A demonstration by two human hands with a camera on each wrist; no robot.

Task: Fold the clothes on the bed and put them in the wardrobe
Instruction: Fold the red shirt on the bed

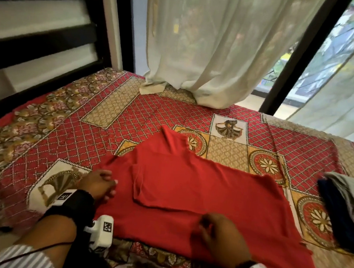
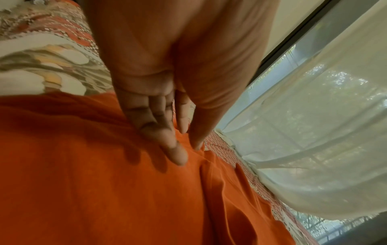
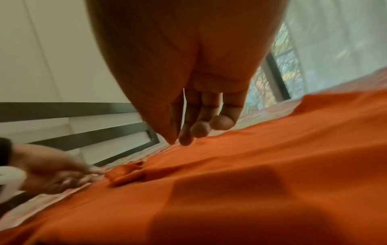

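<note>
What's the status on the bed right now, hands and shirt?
Left hand on red shirt at its left edge, fingers straight. Right hand pinching near hem. One sleeve folded in. Folded pile at right, clear of the shirt.

Red shirt [image 1: 189,189] flat on bed [image 1: 88,127]; L hand [image 1: 99,184] & R hand [image 1: 223,239] on its edges.

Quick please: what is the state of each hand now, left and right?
Left hand: open, fingers resting on the red garment.
Right hand: fingers appear to pinch the red garment near its edge.
</note>
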